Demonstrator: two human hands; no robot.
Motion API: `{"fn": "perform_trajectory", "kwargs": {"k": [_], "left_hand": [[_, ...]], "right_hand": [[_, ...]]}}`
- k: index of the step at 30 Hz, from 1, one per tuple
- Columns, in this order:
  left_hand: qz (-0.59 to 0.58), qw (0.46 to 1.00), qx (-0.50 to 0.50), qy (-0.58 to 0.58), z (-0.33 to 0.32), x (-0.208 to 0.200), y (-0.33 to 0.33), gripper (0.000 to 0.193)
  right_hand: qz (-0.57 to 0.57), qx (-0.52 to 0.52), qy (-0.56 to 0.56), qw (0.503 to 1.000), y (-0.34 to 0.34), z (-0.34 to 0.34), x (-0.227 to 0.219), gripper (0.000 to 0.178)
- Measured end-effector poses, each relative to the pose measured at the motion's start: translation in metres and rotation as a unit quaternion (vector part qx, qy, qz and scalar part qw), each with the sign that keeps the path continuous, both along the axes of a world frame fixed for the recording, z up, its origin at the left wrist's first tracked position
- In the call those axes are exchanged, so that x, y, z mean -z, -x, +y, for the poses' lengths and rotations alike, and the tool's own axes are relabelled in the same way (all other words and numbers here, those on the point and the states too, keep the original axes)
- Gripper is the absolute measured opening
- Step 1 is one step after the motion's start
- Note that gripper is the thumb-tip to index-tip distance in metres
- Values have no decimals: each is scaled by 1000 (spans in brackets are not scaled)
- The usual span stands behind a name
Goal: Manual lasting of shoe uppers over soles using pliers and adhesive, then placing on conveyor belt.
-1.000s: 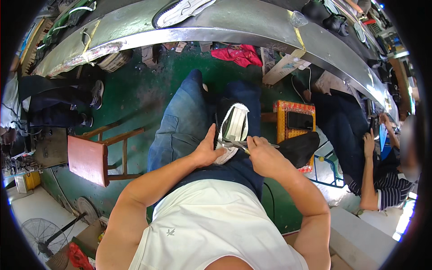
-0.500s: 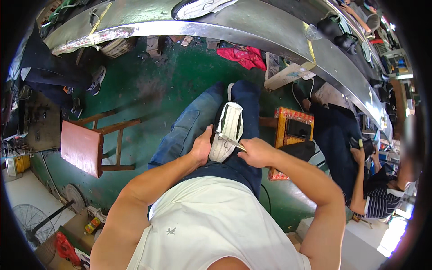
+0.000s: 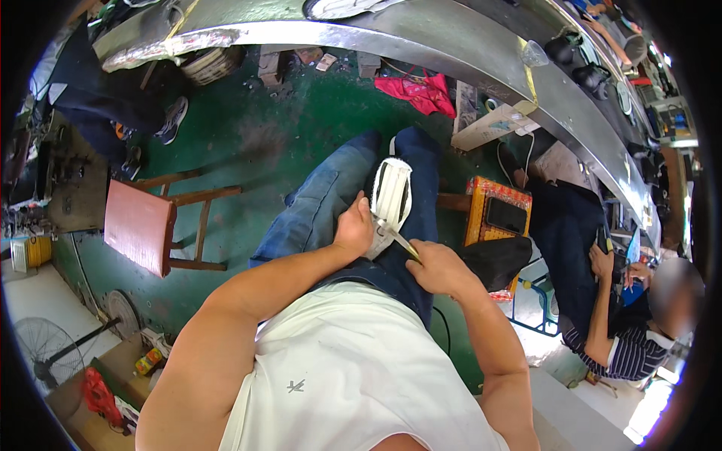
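Note:
A white shoe upper with dark edges lies lengthwise over my thighs, its rounded end pointing away from me. My left hand is closed around the left side of its nearer half. A metal tool with a yellowish handle slants across the shoe. My right hand grips the handle from the right, and the metal end reaches the shoe beside my left fingers. The exact kind of tool cannot be made out. My left hand and the tool hide part of the shoe's near end.
A wooden stool stands to the left. At right is an orange-red seat bearing a phone and a dark cloth. A metal bench runs across the far side. Another person sits at right.
My right hand and the tool have shifted slightly nearer me, the tool now slanting more steeply over the shoe. The left hand keeps its hold. The whole view has shifted a little.

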State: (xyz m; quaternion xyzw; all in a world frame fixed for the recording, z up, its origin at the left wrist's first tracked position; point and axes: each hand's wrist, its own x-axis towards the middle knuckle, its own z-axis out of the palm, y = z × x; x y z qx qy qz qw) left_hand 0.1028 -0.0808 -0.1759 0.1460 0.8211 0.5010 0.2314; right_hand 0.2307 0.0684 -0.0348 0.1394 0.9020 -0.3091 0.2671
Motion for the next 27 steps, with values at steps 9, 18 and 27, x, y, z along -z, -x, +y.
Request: {"fn": "perform_trajectory", "kwargs": {"k": [9, 18, 27], "left_hand": [[-14, 999, 27, -10, -4, -16, 0, 53], [120, 952, 271, 72, -12, -45, 3, 56], [105, 936, 321, 95, -6, -55, 13, 59]], "right_hand": [[100, 10, -160, 982, 9, 0, 42, 35], [-62, 156, 171, 971, -11, 66, 46, 22], [160, 187, 107, 963, 28, 44, 27, 44]]}}
